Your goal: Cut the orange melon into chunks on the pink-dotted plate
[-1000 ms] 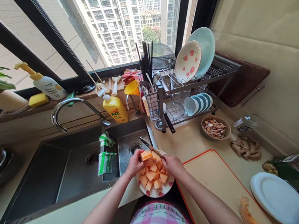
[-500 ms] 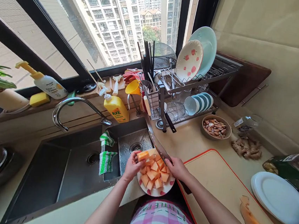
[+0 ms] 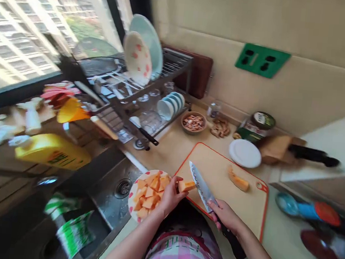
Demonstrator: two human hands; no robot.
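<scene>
My left hand (image 3: 172, 195) is closed on a piece of orange melon (image 3: 186, 185), held between the plate and the cutting board. In my right hand (image 3: 226, 217) is a kitchen knife (image 3: 201, 183), its blade pointing up and to the left, its tip over the board and its edge close to the melon piece. Cut melon chunks (image 3: 151, 200) are heaped on a white plate with red spots (image 3: 131, 212), left of my left hand. On the red-edged cutting board (image 3: 212, 162) lies a melon strip with rind (image 3: 238, 179).
Left is the sink (image 3: 109, 200) with a green-striped cloth (image 3: 75, 232) and a yellow bottle (image 3: 53, 150). Behind stands a dish rack (image 3: 178, 67). A bowl (image 3: 193, 131), ginger (image 3: 220, 128) and white plates (image 3: 245, 153) line the back of the counter; a gas-stove-like blue-red object (image 3: 308, 209) sits right, blurred.
The view has swung right, toward the cutting board. My hands have come apart from above the melon chunks. The knife has turned, and the left hand still holds a melon piece.
</scene>
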